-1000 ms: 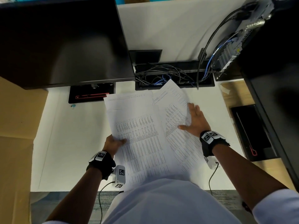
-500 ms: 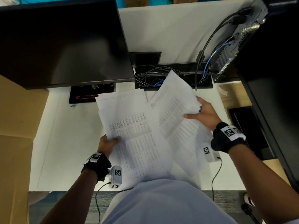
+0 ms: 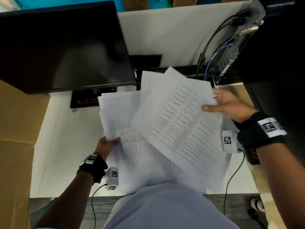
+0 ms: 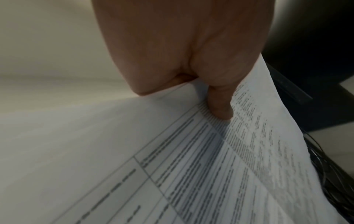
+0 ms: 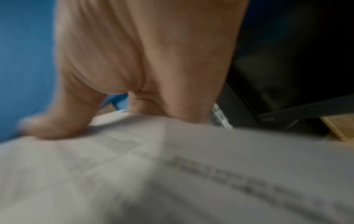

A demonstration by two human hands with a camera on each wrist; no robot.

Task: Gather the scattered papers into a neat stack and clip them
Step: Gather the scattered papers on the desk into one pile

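Several printed white sheets are lifted off the white desk [image 3: 54,146] in two bunches. My left hand [image 3: 107,143] pinches the left bunch of papers [image 3: 125,129] at its left edge; in the left wrist view the thumb [image 4: 220,106] lies on a printed table of the papers [image 4: 191,166]. My right hand [image 3: 226,106] grips the right bunch of papers [image 3: 178,123] at its right edge, thumb on top, tilted and overlapping the left bunch. The right wrist view is blurred: the right hand [image 5: 95,121] presses its thumb on the papers [image 5: 172,174]. No clip is in view.
A large dark monitor [image 3: 62,47] stands at the back left, its black base [image 3: 84,101] just beyond the papers. A cable tray [image 3: 181,70] runs along the back. A black computer tower [image 3: 272,55] with cables stands at the right. Brown cardboard [image 3: 16,146] lies left of the desk.
The right hand went from pressing flat on its sheets to gripping and lifting them up and to the right. The left hand lifted its bunch slightly; both bunches now fan apart above the desk.
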